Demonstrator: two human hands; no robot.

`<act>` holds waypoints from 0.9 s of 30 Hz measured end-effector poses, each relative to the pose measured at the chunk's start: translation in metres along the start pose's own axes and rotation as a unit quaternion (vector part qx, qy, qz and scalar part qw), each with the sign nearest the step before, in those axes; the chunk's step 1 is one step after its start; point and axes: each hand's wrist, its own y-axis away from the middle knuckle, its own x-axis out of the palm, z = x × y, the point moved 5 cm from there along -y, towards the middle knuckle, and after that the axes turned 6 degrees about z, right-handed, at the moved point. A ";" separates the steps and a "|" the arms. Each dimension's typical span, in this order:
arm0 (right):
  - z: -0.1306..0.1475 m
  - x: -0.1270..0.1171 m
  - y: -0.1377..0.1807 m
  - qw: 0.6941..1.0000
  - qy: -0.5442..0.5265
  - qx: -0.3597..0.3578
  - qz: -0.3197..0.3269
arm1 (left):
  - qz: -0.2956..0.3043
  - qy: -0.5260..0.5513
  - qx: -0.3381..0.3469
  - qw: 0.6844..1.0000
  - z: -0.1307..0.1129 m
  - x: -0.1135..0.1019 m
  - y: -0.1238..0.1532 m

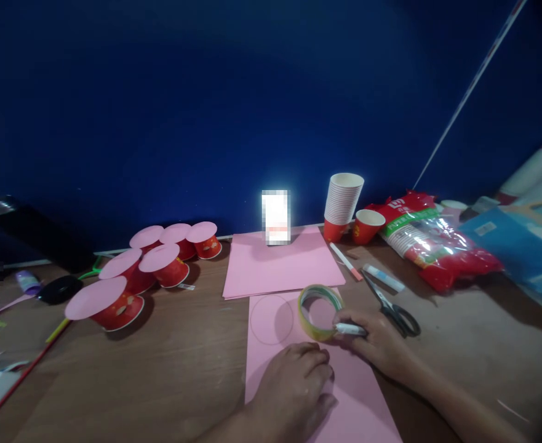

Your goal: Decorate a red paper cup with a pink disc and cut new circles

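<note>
A sheet of pink paper [271,363] lies in front of me with a drawn circle [271,320] on it. To the right of that circle, a roll of tape [308,326] rests on its side on the sheet. My right hand [381,341] is closed around a white marker [351,330], held against the roll's right edge; its tip is hidden. My left hand [293,387] lies on the sheet just below the roll, palm down, fingers loosely bent and holding nothing.
Pink sheets [280,264] lie behind, before a blurred bright object [276,216]. Left are several red cups [123,311] topped with pink discs. Right are stacked paper cups [342,203], one cup [367,227], a marker [347,261], a glue stick [384,278], scissors [397,317] and a cup package [437,240].
</note>
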 end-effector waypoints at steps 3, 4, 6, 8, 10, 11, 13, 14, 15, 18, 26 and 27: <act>-0.002 0.003 -0.001 1.000 -0.013 0.000 0.009 | 0.001 0.006 0.001 1.000 0.002 0.003 0.001; -0.003 0.003 -0.001 1.000 -0.013 0.000 0.010 | 0.000 0.006 0.001 1.000 0.003 0.004 0.002; -0.006 0.004 -0.002 1.000 -0.008 -0.001 0.011 | -0.006 0.005 0.002 1.000 0.004 0.006 0.003; -0.008 0.004 -0.002 1.000 -0.005 -0.004 0.013 | -0.020 -0.001 0.008 1.000 0.004 0.007 0.004; -0.009 0.005 -0.002 1.000 -0.012 -0.005 0.016 | -0.039 -0.010 0.018 0.999 0.004 0.006 0.003; -0.009 0.005 -0.002 1.000 -0.019 -0.003 0.016 | -0.050 -0.014 0.025 0.998 0.004 0.006 0.003; -0.009 0.005 -0.001 0.999 -0.030 0.003 0.014 | -0.071 -0.023 0.040 0.996 0.005 0.004 0.002; -0.009 0.005 -0.001 0.999 -0.031 0.006 0.013 | -0.078 -0.029 0.047 0.995 0.005 0.004 0.002; -0.008 0.005 -0.001 0.999 -0.030 0.008 0.013 | -0.085 -0.035 0.055 0.994 0.005 0.003 0.001; -0.005 0.003 -0.001 1.000 -0.019 0.005 0.006 | -0.087 -0.057 0.071 0.992 0.006 0.003 0.001; -0.008 0.002 0.000 1.000 -0.010 0.001 0.005 | -0.058 -0.095 0.081 0.990 0.009 0.007 0.002; -0.010 0.002 0.000 1.000 -0.008 0.002 0.004 | -0.064 -0.093 0.079 0.990 0.009 0.008 0.002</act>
